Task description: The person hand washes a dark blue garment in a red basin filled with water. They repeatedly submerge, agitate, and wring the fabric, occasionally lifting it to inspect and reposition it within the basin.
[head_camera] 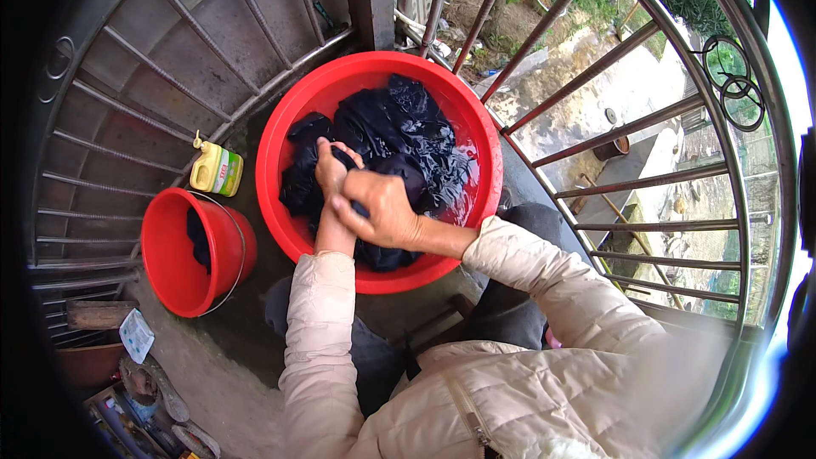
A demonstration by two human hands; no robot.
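A wide red plastic basin (491, 159) stands before me with water and a heap of soaked dark clothing (376, 111) in it. My left hand (333, 169) grips a bunched part of this clothing over the left half of the basin. Crossing it at the wrist, my right hand (382, 204) is curled into a fist around a dark fold, part of which shows below its fingers. Most of the cloth inside both fists is hidden. On the right side, wet fabric lies half under the rippling water (462, 169).
To the left stands a red bucket (166, 255) with a wire handle and a dark cloth (197, 239) inside. A yellow detergent jug (217, 169) is behind it. Metal railings (612, 121) close in both sides. Shoes (159, 389) and a wooden block (99, 314) lie lower left.
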